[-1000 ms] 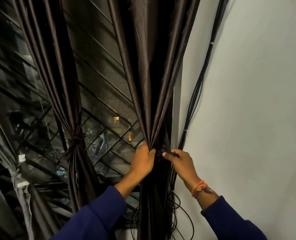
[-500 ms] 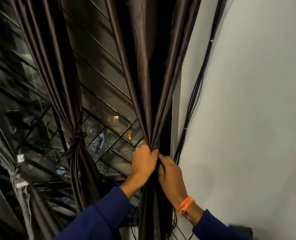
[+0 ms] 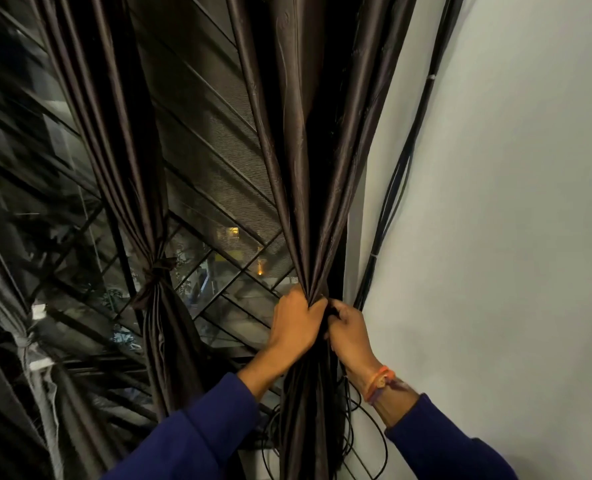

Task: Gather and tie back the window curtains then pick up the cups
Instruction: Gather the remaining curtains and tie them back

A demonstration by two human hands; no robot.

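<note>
The dark brown satin curtain [image 3: 308,188] hung with its long axis vertical beside the white wall [image 3: 495,237], its folds narrowing to a waist. The left hand [image 3: 296,323] gripped that waist, fingers curled round it. The right hand [image 3: 350,332], touching just right of it, pinched there; what exactly it pinched could not be told.

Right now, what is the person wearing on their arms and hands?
Both arms are in long dark blue sleeves, the left sleeve and the right sleeve. The hands are bare, without gloves. The right wrist carries an orange wristband with a purplish thread beside it. No rings or watch show.
</note>
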